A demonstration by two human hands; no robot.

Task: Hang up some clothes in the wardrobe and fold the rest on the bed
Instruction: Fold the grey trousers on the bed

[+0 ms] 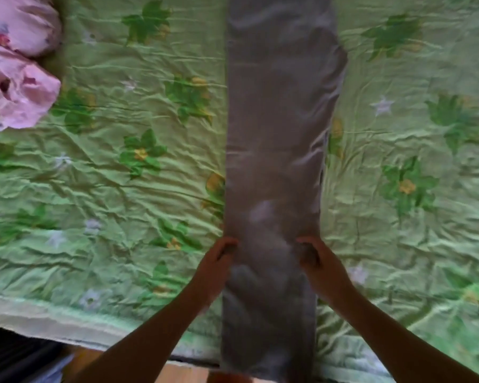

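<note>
- Green quilted bedspread [122, 189] with a leaf-and-flower print covers the bed, wrinkled all over. Its near edge runs along the bottom of the view, with a strip of wooden floor [183, 374] below it.
- A long grey soft-cloth garment [277, 120], seemingly trousers folded lengthwise, lies in a narrow strip from the far side of the bed to the near edge. Its lower end hangs over that edge toward the floor.
- The left hand [219, 261] pinches the strip's left long edge and the right hand [318, 264] pinches its right one, level with each other near the bed's near edge. The fingers look curled into the cloth, though blur hides the exact grip.
- The hanging end may drag the strip off the bed if the grip loosens.
- Lifting one hand higher or sooner than the other would likely skew the fold, so the ends would not meet.
- The stacked layers may slide apart, since only the edges are held.
- A crumpled pink floral cloth bundle [17, 78] sits at the far left corner, well apart.
</note>
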